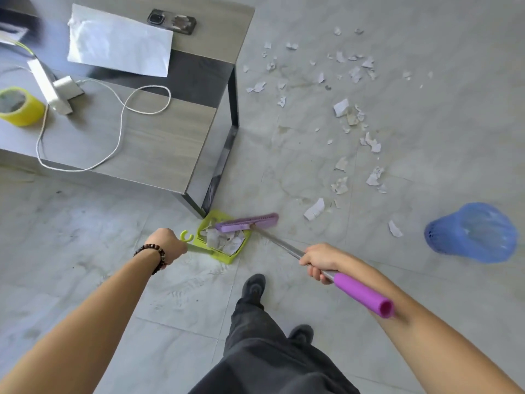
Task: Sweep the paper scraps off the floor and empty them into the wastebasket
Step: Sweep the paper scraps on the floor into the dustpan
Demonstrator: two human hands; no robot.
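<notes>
Left hand (166, 244): fingers curled tight round the green handle of the dustpan (208, 220), back of the hand uppermost. The handle's hooked end shows just beside the knuckles. A beaded bracelet (154, 255) circles the wrist.

Right hand (319, 261): fingers wrapped round the metal shaft of the broom (278, 242), just below its purple grip (360, 294), which lies along the forearm.

The dustpan rests flat on the tiled floor (85, 223), touching the foot of a low grey table (159, 143). Several torn paper pieces (224, 240) lie inside it. The purple broom head (247, 222) sits across the pan's far edge, its bristles at the mouth.

Most paper scraps (314, 209) are on the floor beyond and to the right of the broom head, strewn in a loose band running away from the person. One scrap lies near the blue wastebasket (471, 233), which sits on the floor at the right, well apart from the dustpan. Whether it stands upright or is tipped cannot be told.

On the table: a white sheet (119, 41), a phone (172, 21) face down just beside it, a looping white cable (122, 109) and a yellow tape roll (20, 106).

Below, two dark shoes (254, 285) and dark trouser legs stand between the arms.
</notes>
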